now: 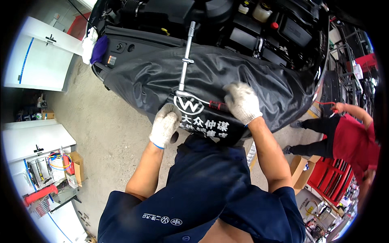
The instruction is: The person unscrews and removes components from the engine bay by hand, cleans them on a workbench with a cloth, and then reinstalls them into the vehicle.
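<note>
Ratchet wrench point(187, 60) lies across black cover point(150, 77); open cardboard box point(297, 168) has unclear contents.

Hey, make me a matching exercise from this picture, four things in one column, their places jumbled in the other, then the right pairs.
Things
1. Long silver metal bar
2. Bunched purple cloth
3. Round red cap
4. Red-and-black tool handle

Places
A. Near the whitish plastic reservoir
B. At the white-gloved right hand
C. Reaching from over the wrinkled black cover toward the engine bay
D. Beside the crumpled white cloth

Pairs: 1-C, 2-D, 3-A, 4-B.
</note>
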`<state>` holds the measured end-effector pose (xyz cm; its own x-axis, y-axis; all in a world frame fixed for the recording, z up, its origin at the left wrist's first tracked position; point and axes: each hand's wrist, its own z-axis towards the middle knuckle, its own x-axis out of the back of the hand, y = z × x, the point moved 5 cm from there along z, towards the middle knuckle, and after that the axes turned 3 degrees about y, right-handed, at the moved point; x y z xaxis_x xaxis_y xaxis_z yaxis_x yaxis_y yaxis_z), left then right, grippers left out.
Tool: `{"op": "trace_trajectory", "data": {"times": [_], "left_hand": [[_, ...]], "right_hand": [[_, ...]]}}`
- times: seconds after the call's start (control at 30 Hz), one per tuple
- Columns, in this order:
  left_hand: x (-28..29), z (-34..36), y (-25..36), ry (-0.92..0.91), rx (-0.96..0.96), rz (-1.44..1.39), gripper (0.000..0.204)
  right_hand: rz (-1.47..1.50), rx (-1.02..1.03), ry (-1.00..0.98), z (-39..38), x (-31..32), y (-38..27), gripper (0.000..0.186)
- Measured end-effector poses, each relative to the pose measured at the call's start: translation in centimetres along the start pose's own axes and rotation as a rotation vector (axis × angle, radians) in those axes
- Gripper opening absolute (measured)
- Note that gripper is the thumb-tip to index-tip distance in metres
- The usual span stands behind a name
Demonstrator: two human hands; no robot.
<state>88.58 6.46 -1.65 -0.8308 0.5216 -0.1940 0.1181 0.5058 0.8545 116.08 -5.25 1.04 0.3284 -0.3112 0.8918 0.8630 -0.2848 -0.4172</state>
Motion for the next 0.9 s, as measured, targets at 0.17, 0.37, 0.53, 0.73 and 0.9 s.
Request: {"op": "trace_trajectory", "data": {"times": [0.17,0.37,0.53,0.73,0.9], "left_hand": [[0.9,4.6,3.1,-0.019,-0.105,0.060,0.019],[-4.3,12.5,5.5,0.154,-0.033,1.609,0.058],[-2.9,13.2,4.5,0.217,-0.162,1.422,0.045],[0.1,8.8,5.8,0.489,-0.491,0.989,0.025],[-4.4,8.9,5.0,0.488,-0.355,1.388,0.031]], "right_hand": [[-0.309,-0.220,0.038,7.8,0.7,9.9,0.069],[-0.162,-0.119,-0.444,12.5,-1.3,15.5,0.050],[-0.375,0.029,-0.230,11.7,3.5,10.1,0.025],[0.384,0.132,-0.110,-0.2,8.6,0.1,0.018],[0.537,0.208,-0.213,-3.0,5.9,-4.6,0.025]]}}
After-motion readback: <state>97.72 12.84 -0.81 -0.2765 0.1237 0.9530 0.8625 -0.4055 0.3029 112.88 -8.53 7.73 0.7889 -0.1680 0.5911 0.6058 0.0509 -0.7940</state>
